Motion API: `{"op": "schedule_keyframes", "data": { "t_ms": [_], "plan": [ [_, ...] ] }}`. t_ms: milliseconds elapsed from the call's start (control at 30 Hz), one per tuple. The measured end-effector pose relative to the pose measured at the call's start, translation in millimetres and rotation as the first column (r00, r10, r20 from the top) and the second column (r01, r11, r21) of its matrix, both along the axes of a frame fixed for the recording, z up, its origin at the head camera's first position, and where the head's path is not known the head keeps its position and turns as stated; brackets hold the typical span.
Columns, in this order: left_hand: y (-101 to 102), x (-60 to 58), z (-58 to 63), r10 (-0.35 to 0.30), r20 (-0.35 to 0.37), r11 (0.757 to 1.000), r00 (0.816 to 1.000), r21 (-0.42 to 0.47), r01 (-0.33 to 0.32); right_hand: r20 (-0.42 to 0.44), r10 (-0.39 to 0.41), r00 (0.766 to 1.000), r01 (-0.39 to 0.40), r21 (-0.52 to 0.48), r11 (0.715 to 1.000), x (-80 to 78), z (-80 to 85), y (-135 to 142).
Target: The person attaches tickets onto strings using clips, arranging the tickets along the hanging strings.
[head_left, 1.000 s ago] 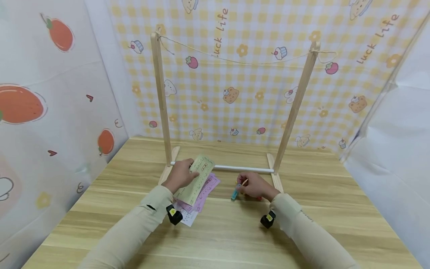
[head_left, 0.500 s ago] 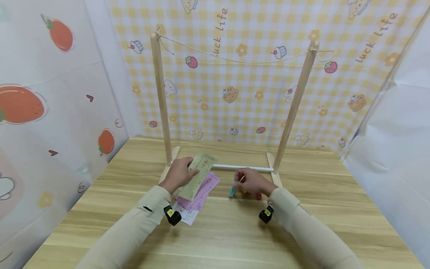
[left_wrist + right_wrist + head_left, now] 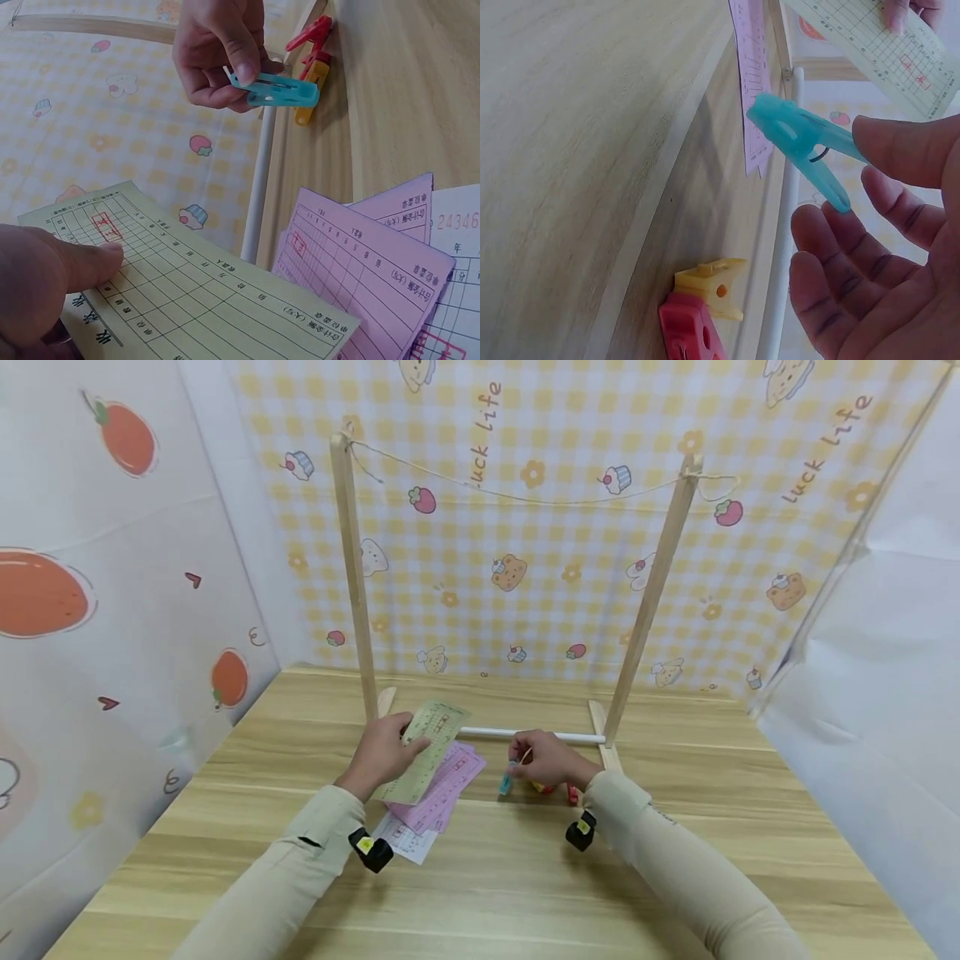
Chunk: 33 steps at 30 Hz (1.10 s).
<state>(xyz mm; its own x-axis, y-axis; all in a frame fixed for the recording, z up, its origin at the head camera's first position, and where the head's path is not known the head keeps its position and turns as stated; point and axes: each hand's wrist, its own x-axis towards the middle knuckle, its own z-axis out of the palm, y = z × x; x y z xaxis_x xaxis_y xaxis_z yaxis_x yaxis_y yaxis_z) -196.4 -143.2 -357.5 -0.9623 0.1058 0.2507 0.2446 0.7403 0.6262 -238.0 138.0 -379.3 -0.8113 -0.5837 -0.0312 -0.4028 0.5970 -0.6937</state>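
My left hand (image 3: 378, 752) pinches a pale green receipt slip (image 3: 202, 292) between thumb and fingers, with the slip tilted above the table. Beneath it, overlapping pink slips (image 3: 446, 787) lie on the wood, and a white slip (image 3: 405, 841) peeks out from under them. Over to the right, my right hand (image 3: 551, 758) holds a teal clothespin (image 3: 799, 135) by its handles, with thumb on one and fingers at the other. Close below that hand lie a yellow clothespin (image 3: 709, 289) and a red clothespin (image 3: 686, 326); another red clothespin (image 3: 315, 31) shows in the left wrist view.
A wooden frame with a left post (image 3: 352, 585) and a right post (image 3: 652, 602) stands behind the hands. A thin string (image 3: 517, 496) sags between the post tops. Low down, a white rod (image 3: 532, 735) joins the posts. Patterned cloth hangs behind.
My left hand has drifted left with the green slip. The right hand has moved slightly left with the teal clothespin, so more of the red and yellow clothespins shows. The head view has shifted a little.
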Motion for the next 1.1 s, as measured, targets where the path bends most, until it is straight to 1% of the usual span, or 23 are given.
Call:
{"op": "schedule_keyframes", "data": {
  "t_ms": [200,267,500,700,933,1000,1100],
  "plan": [
    [-4.0,-3.3,5.4,-0.013,-0.021,1.0,1.0,-0.012,0.013,-0.032,-0.035,0.999,0.035,-0.017,0.999,-3.6,0.9,-4.1],
    [-5.5,-3.9,7.7,-0.015,-0.028,1.0,0.999,-0.011,0.015,-0.028,-0.049,0.998,0.048,-0.022,0.999,-4.2,3.4,-5.5],
    [-9.1,-3.6,12.5,-0.011,-0.034,1.0,0.999,-0.004,0.011,-0.024,-0.04,0.999,0.039,-0.04,0.998,-4.4,8.6,-9.0],
    [-9.6,-4.2,13.8,-0.004,-0.016,1.0,1.0,0.011,0.004,-0.039,-0.024,0.999,0.022,-0.057,0.998,-4.8,10.0,-11.8],
    [-2.8,-8.6,13.8,-0.025,-0.004,0.999,1.0,0.047,0.025,-0.037,-0.032,0.999,0.03,-0.065,0.997,1.1,19.0,-7.3],
    [0.7,-11.1,14.6,-0.029,0.009,0.998,1.0,0.063,0.028,-0.04,-0.039,0.998,0.036,-0.068,0.997,2.9,22.6,-4.5],
    [5.2,-16.1,15.7,-0.03,0.001,0.997,1.0,0.076,0.03,-0.048,-0.052,0.997,0.048,-0.078,0.996,2.5,26.8,-0.8]
  ]
}}
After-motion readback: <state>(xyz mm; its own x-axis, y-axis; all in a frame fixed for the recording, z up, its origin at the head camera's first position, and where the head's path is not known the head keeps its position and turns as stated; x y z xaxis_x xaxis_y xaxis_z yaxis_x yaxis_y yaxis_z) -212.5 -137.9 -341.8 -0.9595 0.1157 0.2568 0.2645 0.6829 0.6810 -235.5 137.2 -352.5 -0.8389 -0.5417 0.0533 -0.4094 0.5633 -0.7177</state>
